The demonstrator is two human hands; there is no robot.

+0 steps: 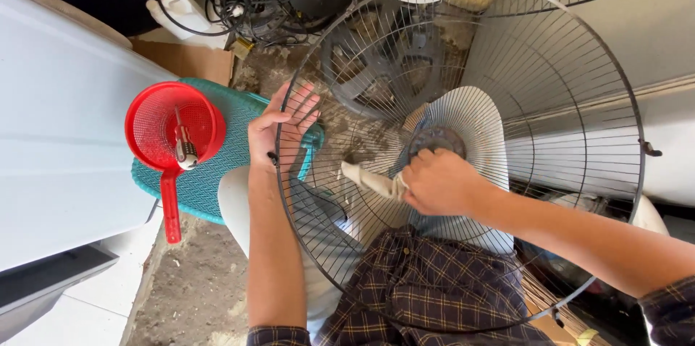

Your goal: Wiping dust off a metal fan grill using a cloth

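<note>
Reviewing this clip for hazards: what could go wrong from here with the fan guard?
1. The left hand steadies the wire fan guard only at its rim; the guard could tip or swing.
2. The right hand presses a rag inside the guard near the hub; fingers or cloth might snag on the thin wires.
3. The red strainer lies beside the left elbow and could be knocked off.

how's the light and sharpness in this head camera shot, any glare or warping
Head view: bright daylight, with the white surface at left nearly blown out; top left corner falls into deep shadow; wide-angle bending stretches the fan guard; left hand, right hand and rag stay sharp.
</note>
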